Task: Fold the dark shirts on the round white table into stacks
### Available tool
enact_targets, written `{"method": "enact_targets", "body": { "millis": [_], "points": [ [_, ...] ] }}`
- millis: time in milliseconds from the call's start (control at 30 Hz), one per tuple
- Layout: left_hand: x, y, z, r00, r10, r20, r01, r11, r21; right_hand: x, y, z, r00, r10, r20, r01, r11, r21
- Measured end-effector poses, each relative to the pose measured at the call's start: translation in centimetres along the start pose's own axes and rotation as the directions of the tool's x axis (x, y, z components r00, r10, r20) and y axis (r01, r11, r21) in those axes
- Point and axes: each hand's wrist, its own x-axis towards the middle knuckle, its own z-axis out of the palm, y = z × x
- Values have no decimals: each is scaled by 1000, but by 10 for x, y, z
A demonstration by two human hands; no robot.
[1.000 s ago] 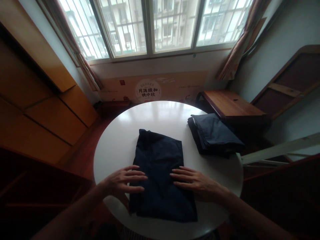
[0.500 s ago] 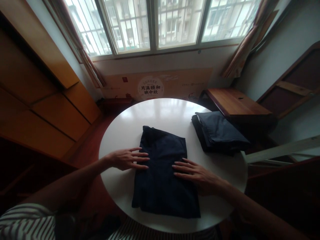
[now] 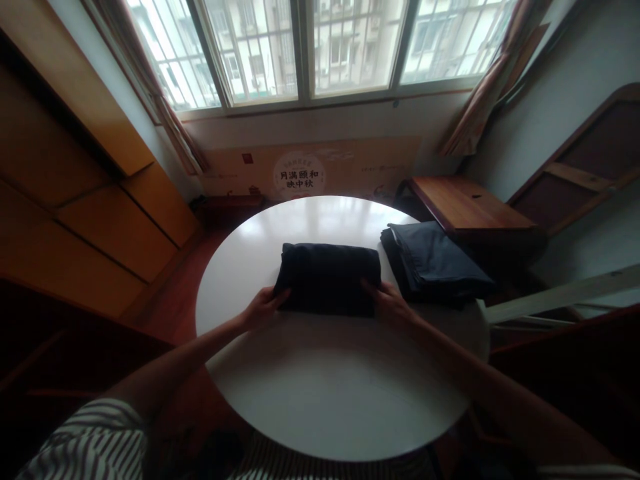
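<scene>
Now the dark cloth, spread long moments ago, is doubled compactly on or just above the white table, beside the folded stack; left hand and right hand pinch its ends, fingers nearly closed; fold apparently made

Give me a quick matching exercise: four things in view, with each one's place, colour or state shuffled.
1. Held cloth
2. Folded pile
3. Round table
4. Wooden stand

A. White
B. Brown-topped
C. Between left hand and right hand
D. On the tabletop, toward its right edge

Pairs: 1-C; 2-D; 3-A; 4-B
</scene>
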Motion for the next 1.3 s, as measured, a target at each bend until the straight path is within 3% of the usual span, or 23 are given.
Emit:
{"method": "enact_targets", "body": {
  "millis": [67,133,200,300,367,467,567,667,733,767,833,900,967,1033,1167,1300],
  "points": [
    [4,5,1,985,-170,-26,161,963,-217,6,-5,4,997,72,-33,-69,993,91],
    [9,15,0,948,-318,31,297,841,-452,9,-10,6,995,97,-36,-91,987,129],
    [15,25,1,918,-382,111,376,742,-555,9,-14,7,992,125,-11,-122,980,156],
    [23,30,8,873,-480,88,436,684,-585,9,-15,6,991,127,37,-131,981,146],
    [26,24,14,834,-551,9,440,656,-613,11,-14,5,993,111,37,-115,982,153],
    [26,13,19,784,-620,-21,465,610,-641,14,-8,3,995,97,33,-102,975,197],
    [25,9,15,758,-651,-31,504,616,-605,15,-4,0,993,119,4,-119,989,88],
    [22,17,3,764,-635,-113,546,731,-411,10,-13,-4,991,31,-130,-66,958,-279],
    [22,29,-3,824,-488,-288,477,872,-114,6,-27,0,957,-211,-199,55,807,-588],
    [23,36,-3,861,-338,-379,394,916,79,5,-35,5,925,-338,-173,118,690,-714],
    [30,51,1,909,28,-416,182,871,457,7,-50,21,876,-482,-15,239,461,-855],
    [44,62,11,946,245,-215,-27,716,698,17,-56,44,862,-471,190,365,316,-876],
    [60,63,21,975,219,47,-168,578,799,31,-52,64,867,-391,309,425,255,-869],
    [72,52,27,985,81,154,-174,494,852,44,-39,75,904,-270,332,398,240,-886],
    [78,18,21,989,-142,28,42,465,884,52,-11,59,961,-120,251,272,229,-935],
    [77,2,12,983,-184,13,82,499,863,42,-1,26,988,-92,126,144,236,-961]
  ]
}}
